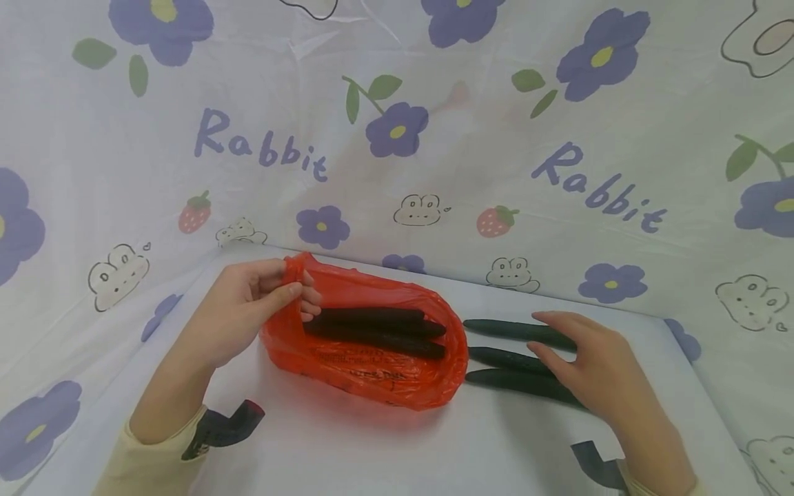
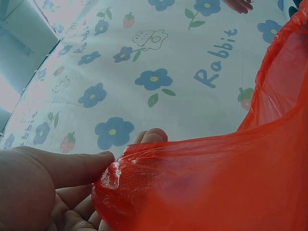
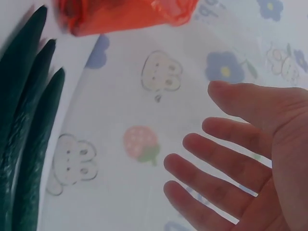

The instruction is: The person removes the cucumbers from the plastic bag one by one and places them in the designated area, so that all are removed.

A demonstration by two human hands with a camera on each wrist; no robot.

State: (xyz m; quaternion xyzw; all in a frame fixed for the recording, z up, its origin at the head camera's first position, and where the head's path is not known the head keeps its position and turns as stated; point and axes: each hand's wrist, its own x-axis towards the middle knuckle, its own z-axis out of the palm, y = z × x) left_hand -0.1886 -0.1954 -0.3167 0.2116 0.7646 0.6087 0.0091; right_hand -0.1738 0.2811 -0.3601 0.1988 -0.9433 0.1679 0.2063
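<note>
In the head view, my left hand [image 1: 251, 303] pinches the edge of a red plastic bag [image 1: 366, 286] between thumb and fingers. The left wrist view shows the thumb pressing the bag's film against the fingers. Inside the bag's wide mouth lie several dark green cucumbers [image 1: 378, 339]. To the right of the bag, three more cucumbers [image 1: 515, 382] lie side by side on the table. My right hand [image 1: 595, 362] hovers over their right ends, fingers apart and holding nothing. In the right wrist view the right hand's [image 3: 245, 159] palm and spread fingers show, apart from the cucumbers [image 3: 33, 144].
A white table [image 1: 347, 455] carries everything. Behind it and at both sides hangs a white cloth [image 1: 446, 158] printed with flowers, rabbits and strawberries. Dark straps [image 1: 226, 427] circle both wrists, over pale sleeves.
</note>
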